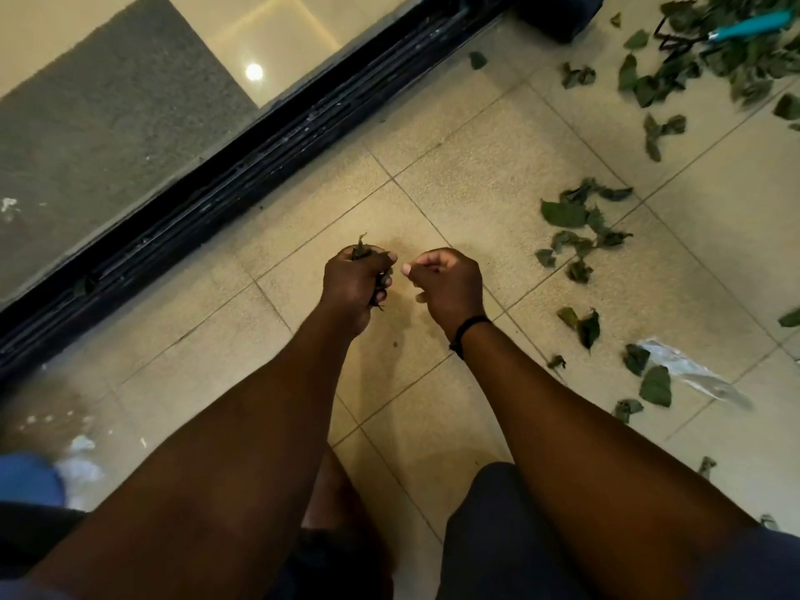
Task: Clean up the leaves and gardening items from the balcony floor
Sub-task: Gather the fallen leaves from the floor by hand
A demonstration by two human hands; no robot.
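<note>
Green leaves [571, 223], beige tiled floor [454, 166], teal-handled tool [753, 26], grey mat [108, 123]

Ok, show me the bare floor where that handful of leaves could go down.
Bare tiles lie between the door track and the hands, left hand gripping leaves, right hand beside it. Crowded: scattered leaves, plastic scrap, the pile with the teal-handled tool.

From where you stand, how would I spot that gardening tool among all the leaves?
Follow the dark door track to the far right corner of the tiled floor, where the thickest pile of leaves lies. On it rests the hand rake: its bright teal handle and black prongs stand out against the dull green.
</note>
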